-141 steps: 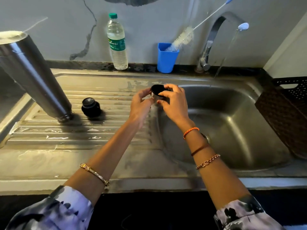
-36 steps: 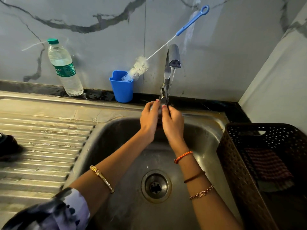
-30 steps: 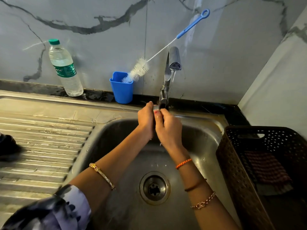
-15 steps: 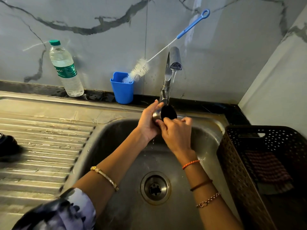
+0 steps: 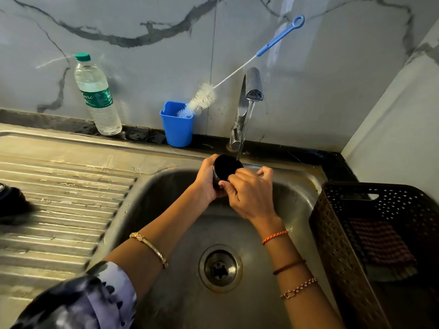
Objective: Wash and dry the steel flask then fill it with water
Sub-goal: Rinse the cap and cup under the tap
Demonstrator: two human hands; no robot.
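Drain (image 5: 220,268) of steel sink basin (image 5: 297,193) nearest. Above it, left hand (image 5: 206,179) grips small black round steel-sided flask cap (image 5: 225,167); right hand (image 5: 249,193) pinches its rim, under tap stream (image 5: 242,141). Step: rinsing the cap, flask body out of view. Next: turn it, rinse inside. Far: clear plastic water bottle (image 5: 97,96), green label partly readable, "...ure".

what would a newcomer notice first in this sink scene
First, the two hands over the sink: the left hand grips a small black-topped cap under the thin stream from the tap, and the right hand rubs it. Next, the blue-handled bottle brush slanting out of the blue cup against the marble wall, left of the tap.
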